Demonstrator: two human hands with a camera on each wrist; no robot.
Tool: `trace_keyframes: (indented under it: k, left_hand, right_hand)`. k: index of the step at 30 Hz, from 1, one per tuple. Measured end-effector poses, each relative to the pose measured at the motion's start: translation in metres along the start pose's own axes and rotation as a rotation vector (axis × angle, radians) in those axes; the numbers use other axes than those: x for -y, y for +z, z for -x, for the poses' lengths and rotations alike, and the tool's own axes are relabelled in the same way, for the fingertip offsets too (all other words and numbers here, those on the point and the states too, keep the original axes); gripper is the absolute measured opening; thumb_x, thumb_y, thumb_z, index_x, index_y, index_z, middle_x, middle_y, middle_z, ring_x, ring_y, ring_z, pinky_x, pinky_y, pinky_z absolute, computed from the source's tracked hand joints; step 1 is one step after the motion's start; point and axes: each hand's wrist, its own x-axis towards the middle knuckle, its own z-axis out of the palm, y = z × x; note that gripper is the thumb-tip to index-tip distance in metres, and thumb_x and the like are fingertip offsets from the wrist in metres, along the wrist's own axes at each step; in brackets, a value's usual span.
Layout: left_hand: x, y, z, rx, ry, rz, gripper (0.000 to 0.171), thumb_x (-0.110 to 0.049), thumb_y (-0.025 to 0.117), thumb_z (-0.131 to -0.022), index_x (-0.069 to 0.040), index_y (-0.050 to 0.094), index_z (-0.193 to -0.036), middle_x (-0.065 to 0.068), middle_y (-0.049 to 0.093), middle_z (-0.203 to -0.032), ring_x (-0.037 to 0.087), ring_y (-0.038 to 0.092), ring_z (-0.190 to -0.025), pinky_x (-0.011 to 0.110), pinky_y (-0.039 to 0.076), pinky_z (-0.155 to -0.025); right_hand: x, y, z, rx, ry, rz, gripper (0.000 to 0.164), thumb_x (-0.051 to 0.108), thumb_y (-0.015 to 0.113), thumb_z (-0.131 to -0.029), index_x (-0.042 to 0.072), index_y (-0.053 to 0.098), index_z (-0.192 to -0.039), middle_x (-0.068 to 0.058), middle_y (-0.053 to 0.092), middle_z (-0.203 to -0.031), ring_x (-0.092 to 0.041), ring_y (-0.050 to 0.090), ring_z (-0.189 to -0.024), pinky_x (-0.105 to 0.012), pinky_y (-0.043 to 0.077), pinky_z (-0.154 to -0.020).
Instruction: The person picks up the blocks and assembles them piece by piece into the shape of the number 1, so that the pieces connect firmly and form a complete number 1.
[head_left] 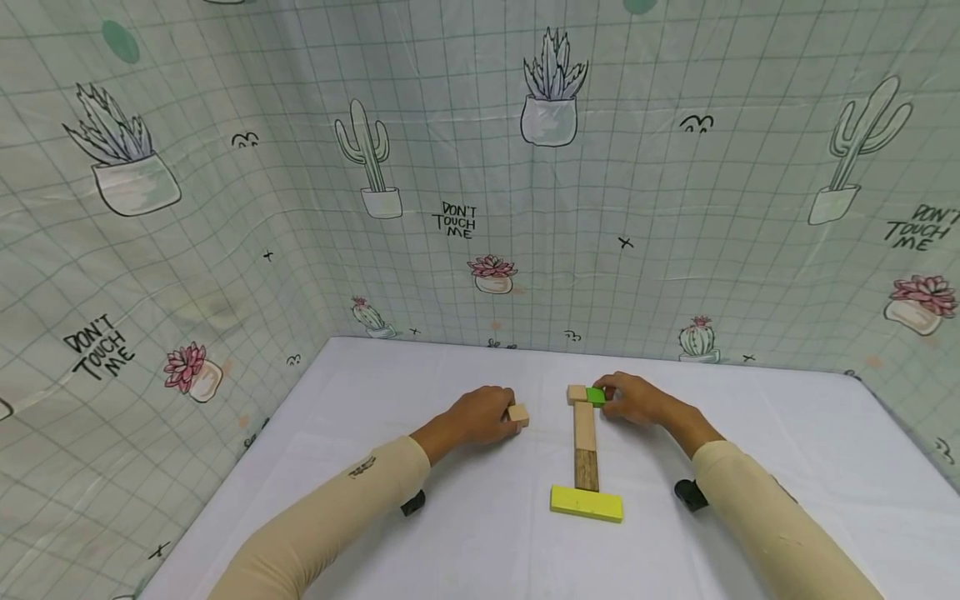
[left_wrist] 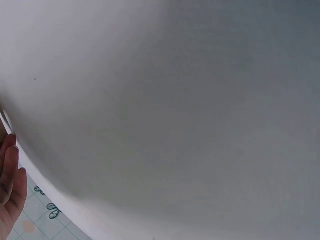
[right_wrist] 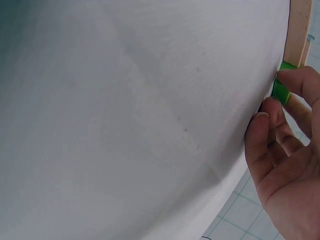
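Note:
My left hand grips a small plain wooden block just above the white table, left of a row of blocks. At the far end of that row, my right hand pinches a green block between thumb and fingers. The green block sits right beside a small wooden cube. Below these, a light wooden block and a darker brown block lie end to end. A yellow block lies crosswise at the near end. The right wrist view shows the fingertips at the green block.
A white cloth covers the table. Behind and to the left hangs a grid-patterned curtain with cactus drawings. A dark device shows under each forearm, one at the left sleeve and one at the right sleeve.

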Motion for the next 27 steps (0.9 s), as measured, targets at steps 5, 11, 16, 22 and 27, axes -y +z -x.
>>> trace_keyframes:
  k: [5,11,16,22,27]
  left_hand:
    - [-0.0023,-0.0007,0.0002,-0.003,-0.008,0.008,0.031,-0.035,0.069,-0.095,-0.009,0.065,-0.111,-0.007,0.059,-0.085,0.007,0.051,-0.075,0.022,0.044,-0.066]
    - [-0.0035,-0.0004,-0.0001,-0.011,-0.008,0.012,0.031,-0.035,0.069,-0.095,-0.008,0.065,-0.110,-0.006,0.059,-0.084,0.007,0.050,-0.074,0.022,0.044,-0.066]
    - [-0.0035,0.0013,-0.0007,-0.003,-0.020,0.011,0.031,-0.035,0.069,-0.095,-0.008,0.065,-0.110,-0.007,0.059,-0.085,0.006,0.050,-0.074,0.022,0.044,-0.066]
    - [-0.0044,0.0006,-0.0020,-0.001,-0.024,0.012,0.031,-0.035,0.069,-0.095,-0.009,0.064,-0.110,-0.006,0.059,-0.085,0.007,0.050,-0.075,0.023,0.044,-0.066]
    - [-0.0052,0.0006,-0.0030,0.003,-0.025,0.005,0.033,-0.036,0.068,-0.096,-0.008,0.065,-0.112,-0.006,0.059,-0.085,0.007,0.050,-0.075,0.022,0.044,-0.066]
  right_hand:
    - [0.0006,-0.0005,0.0002,0.001,0.002,0.002,0.042,0.012,0.068,-0.091,-0.002,0.059,-0.129,-0.013,0.060,-0.108,-0.025,0.054,-0.096,-0.048,0.048,-0.088]
    - [0.0005,0.0004,-0.0007,0.000,-0.002,-0.003,0.042,0.011,0.068,-0.090,-0.002,0.059,-0.129,-0.013,0.060,-0.108,-0.025,0.054,-0.097,-0.048,0.048,-0.089]
    - [-0.0003,0.0006,-0.0006,0.000,-0.012,-0.003,0.041,0.011,0.069,-0.090,-0.002,0.060,-0.128,-0.013,0.060,-0.107,-0.025,0.054,-0.096,-0.048,0.048,-0.088]
    - [-0.0012,0.0017,-0.0008,-0.007,-0.006,0.001,0.041,0.011,0.069,-0.091,-0.001,0.060,-0.129,-0.013,0.060,-0.108,-0.025,0.054,-0.097,-0.048,0.048,-0.089]
    - [-0.0020,0.0020,-0.0014,-0.016,-0.016,0.016,0.042,0.011,0.068,-0.091,-0.002,0.059,-0.130,-0.012,0.060,-0.107,-0.024,0.054,-0.096,-0.045,0.048,-0.087]
